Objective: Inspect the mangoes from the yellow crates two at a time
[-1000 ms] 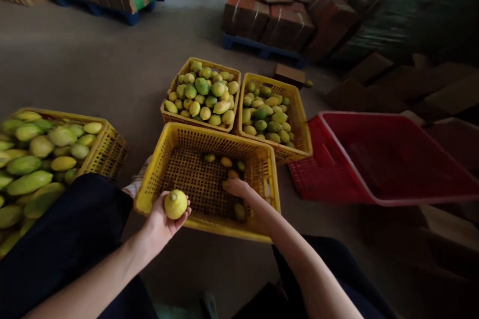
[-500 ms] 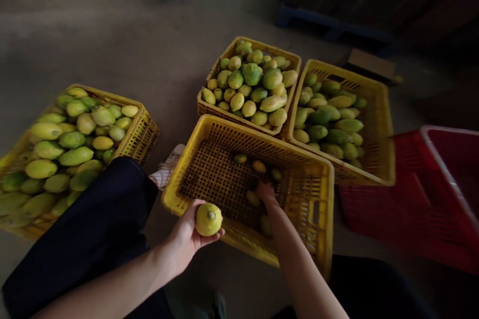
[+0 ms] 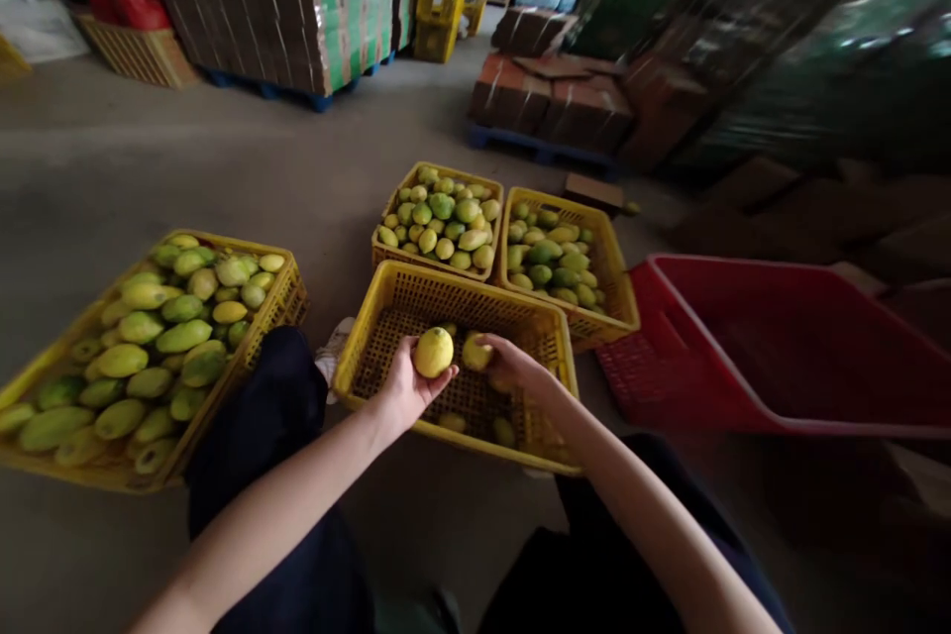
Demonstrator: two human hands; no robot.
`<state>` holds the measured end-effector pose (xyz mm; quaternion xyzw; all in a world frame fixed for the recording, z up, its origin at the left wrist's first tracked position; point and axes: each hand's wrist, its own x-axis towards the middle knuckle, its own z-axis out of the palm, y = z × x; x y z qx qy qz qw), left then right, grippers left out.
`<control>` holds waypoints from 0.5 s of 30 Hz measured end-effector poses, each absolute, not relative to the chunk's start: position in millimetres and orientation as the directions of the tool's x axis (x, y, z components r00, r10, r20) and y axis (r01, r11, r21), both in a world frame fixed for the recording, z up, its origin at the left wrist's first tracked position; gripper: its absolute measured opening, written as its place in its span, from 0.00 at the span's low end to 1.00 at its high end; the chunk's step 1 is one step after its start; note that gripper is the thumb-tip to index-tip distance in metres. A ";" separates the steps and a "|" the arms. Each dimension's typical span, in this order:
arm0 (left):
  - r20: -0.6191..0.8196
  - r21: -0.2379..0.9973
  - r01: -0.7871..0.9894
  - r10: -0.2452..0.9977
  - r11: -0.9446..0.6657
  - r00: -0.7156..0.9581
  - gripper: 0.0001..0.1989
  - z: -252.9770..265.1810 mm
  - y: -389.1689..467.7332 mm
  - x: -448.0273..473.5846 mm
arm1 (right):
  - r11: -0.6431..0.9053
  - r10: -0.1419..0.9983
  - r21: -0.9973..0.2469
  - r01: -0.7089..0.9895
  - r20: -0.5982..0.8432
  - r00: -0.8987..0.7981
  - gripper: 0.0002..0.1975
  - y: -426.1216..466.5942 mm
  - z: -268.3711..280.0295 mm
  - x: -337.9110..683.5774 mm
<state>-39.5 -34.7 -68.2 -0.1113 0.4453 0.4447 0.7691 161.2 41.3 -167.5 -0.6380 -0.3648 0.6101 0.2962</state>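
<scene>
A yellow lemon [image 3: 433,353] rests in my left hand [image 3: 403,384], whose fingers curl under and around it. My right hand [image 3: 514,362] grips a second yellow lemon [image 3: 475,354] close to the first, with a small gap between the two fruits. Both hands are above the nearest yellow crate [image 3: 475,282], which has slotted walls. On its floor lie a few more lemons, among them one lemon [image 3: 503,432] near the front wall. My forearms and right hand hide part of the crate's inside.
A crate heaped with green-yellow lemons [image 3: 153,357] stands at left. Two more filled yellow crates, a left one [image 3: 378,256] and a right one [image 3: 628,302], adjoin mine at the back. A red bin [image 3: 639,376] is at right; boxes on blue pallets [image 3: 546,151] stand beyond.
My right hand has come up from the crate's floor with a lemon and moved beside the left hand's lemon. The view has tilted up, showing more of the background.
</scene>
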 end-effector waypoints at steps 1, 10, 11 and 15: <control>-0.763 0.248 -0.787 0.614 0.565 0.201 0.17 -65.2 -33.4 -37.3 | -0.546 0.837 -0.837 0.033 -0.547 -0.034 0.04 38.4 -146.5 162.9; -0.441 0.487 -0.773 0.878 0.407 0.184 0.18 -50.7 -26.1 -8.5 | -0.299 0.953 -0.732 -0.612 -0.263 -0.152 0.13 -21.7 -55.3 153.9; -0.406 0.521 -0.763 0.897 0.383 0.173 0.19 -51.0 -25.6 -4.6 | -0.307 0.949 -0.717 -0.625 -0.278 -0.147 0.13 -23.8 -55.3 150.9; -0.297 0.694 -0.632 0.937 0.345 0.185 0.25 -53.0 -26.4 10.8 | -0.359 0.928 -0.690 -0.628 -0.338 -0.159 0.18 -26.4 -57.3 142.2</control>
